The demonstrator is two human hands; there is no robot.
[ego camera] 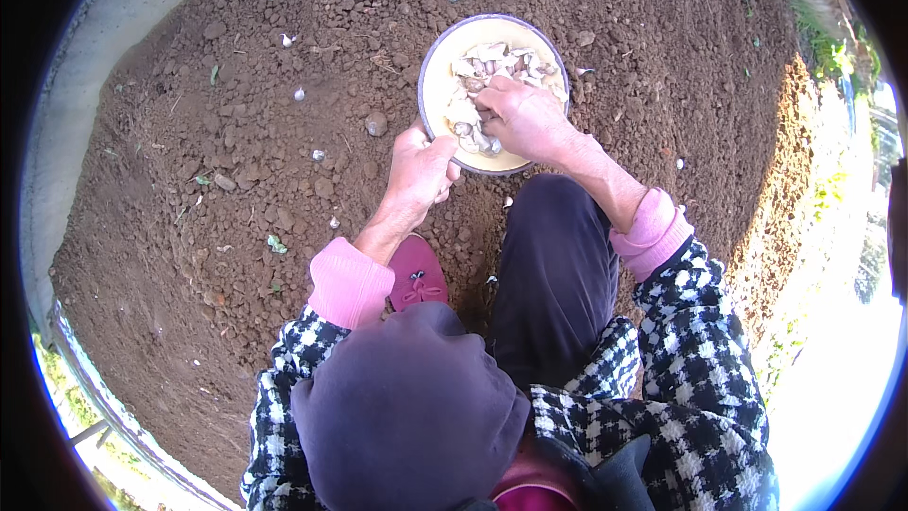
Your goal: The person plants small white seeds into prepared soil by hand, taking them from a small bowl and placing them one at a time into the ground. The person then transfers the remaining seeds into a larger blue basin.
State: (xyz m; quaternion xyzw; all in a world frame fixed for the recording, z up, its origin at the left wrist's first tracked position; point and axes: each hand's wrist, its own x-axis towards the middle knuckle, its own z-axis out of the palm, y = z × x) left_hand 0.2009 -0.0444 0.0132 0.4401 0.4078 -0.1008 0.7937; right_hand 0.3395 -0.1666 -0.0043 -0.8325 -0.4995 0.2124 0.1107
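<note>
My left hand [420, 169] grips the lower left rim of a round bowl [509, 30], cream inside with a dark rim. The thumb lies over the edge and the fingers curl beneath. Inside are garlic cloves [477, 140] and pale papery garlic skins [489, 53]. My right hand [528, 117] reaches into the bowl from the right, its fingertips down among the cloves. Whether those fingertips pinch a clove is hidden. The bowl is just beyond my bent knee [557, 255], over brown soil [269, 128].
Single garlic cloves dot the soil, among them one clove [287, 40] at upper left and another [679, 164] at right. A stone [376, 123] sits left of the bowl. My pink shoe [418, 273] rests on the soil. A pale concrete edge [78, 71] borders the left side.
</note>
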